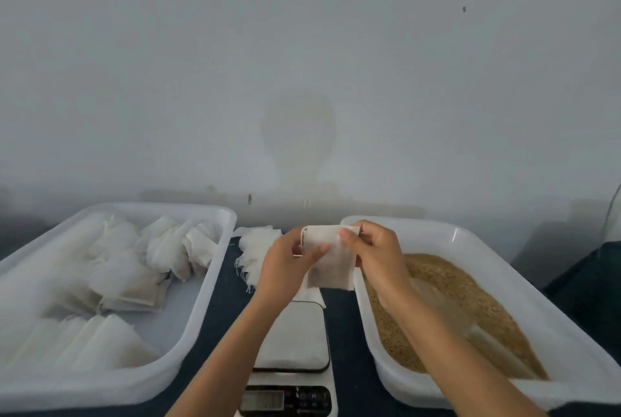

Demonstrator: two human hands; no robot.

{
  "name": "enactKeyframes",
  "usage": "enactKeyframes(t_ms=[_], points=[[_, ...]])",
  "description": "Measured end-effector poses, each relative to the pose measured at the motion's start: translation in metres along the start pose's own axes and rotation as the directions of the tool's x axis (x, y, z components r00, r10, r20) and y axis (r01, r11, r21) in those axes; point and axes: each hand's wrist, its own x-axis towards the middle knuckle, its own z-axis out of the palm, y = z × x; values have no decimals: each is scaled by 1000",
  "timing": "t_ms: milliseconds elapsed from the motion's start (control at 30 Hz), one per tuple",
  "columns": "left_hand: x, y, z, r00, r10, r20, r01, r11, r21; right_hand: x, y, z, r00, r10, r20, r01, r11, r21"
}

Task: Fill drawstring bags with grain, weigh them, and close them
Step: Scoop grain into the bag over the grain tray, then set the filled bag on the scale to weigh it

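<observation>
A flat white fabric bag (331, 257) is pinched by the fingers of the left hand (285, 268) and right hand (376, 257) above the far end of a scale (294, 339). Left, a white tray (208, 299) is heaped with filled bags (134, 268); right, a second tray (470, 242) holds brown grain (447, 285). Loose empty bags (255, 245) lie on the dark counter (342, 332) behind.

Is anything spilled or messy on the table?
No grain looks spilled; it sits inside the right tray. The loose pile of empty bags behind the scale is rumpled, with strings trailing out. Both hands hold one bag neatly.
</observation>
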Motion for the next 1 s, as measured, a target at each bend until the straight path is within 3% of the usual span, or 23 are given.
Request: enactKeyframes(t_ms=[200,333,500,667,867,1000], points=[[-28,-45,-33,977,-118,-175,146,977,153,-17,17,68,999,32,-20,-35,984,-174],[-37,-68,-36,970,-185,-156,217,951,220,-29,43,85,998,53,-29,-60,934,-352],[-35,-83,-28,980,-174,-94,195,934,299,-29,66,84,997,66,-50,-81,904,-420],[-30,-91,-27,991,-129,-45,136,927,349,-30,77,79,998,44,40,-31,960,-280],[-32,-104,-51,972,-85,-220,152,938,311,-29,92,68,992,82,-93,-94,987,-131],[-37,-109,-60,952,-160,-260,241,917,319,-30,102,67,980,135,-144,-146,987,-73]])
